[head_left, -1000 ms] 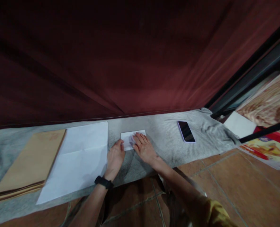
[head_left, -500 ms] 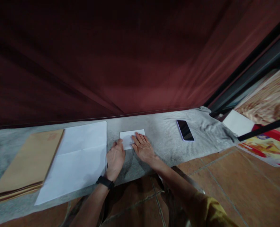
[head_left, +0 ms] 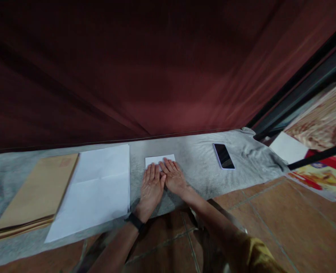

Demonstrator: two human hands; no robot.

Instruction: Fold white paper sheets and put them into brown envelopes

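Note:
A small folded white paper (head_left: 160, 159) lies on the grey cloth (head_left: 199, 167) in front of me. My left hand (head_left: 151, 186) lies flat on its left part, fingers stretched out and together. My right hand (head_left: 173, 175) lies flat beside it on the paper's right part, fingers also extended. The two hands touch side by side and cover most of the paper. A black band sits on my left wrist.
Left of my hands lies a large white sheet (head_left: 95, 189), then a stack of brown envelopes (head_left: 34, 197). A phone (head_left: 224, 156) rests face up to the right. A dark red curtain (head_left: 156, 68) hangs behind. Tiled floor (head_left: 270, 220) lies on the near side.
My left hand has moved from beside the paper's left edge onto the paper and now lies flat next to my right hand. The right hand has barely shifted.

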